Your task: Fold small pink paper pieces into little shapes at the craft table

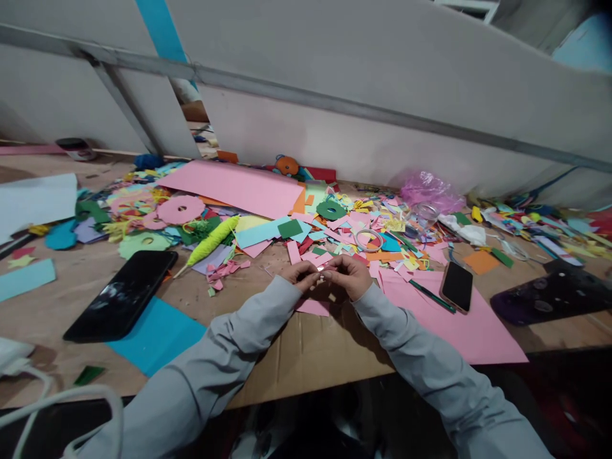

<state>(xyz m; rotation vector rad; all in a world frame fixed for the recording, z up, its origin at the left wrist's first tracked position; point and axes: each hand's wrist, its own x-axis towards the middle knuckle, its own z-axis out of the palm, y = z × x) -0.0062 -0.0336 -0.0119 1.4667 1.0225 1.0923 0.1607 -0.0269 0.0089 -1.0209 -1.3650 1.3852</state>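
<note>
Both hands meet over the wooden table [296, 357], the left hand [300, 274] and right hand [351, 275] pinching a tiny pale paper scrap [325, 276] between their fingertips, too small to make out its shape. It sits just above a pink paper piece [313, 307], amid scattered coloured offcuts

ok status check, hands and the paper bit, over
Left hand and right hand together, pinching a small white paper piece. Pink scraps close around; nothing blocking.
</note>
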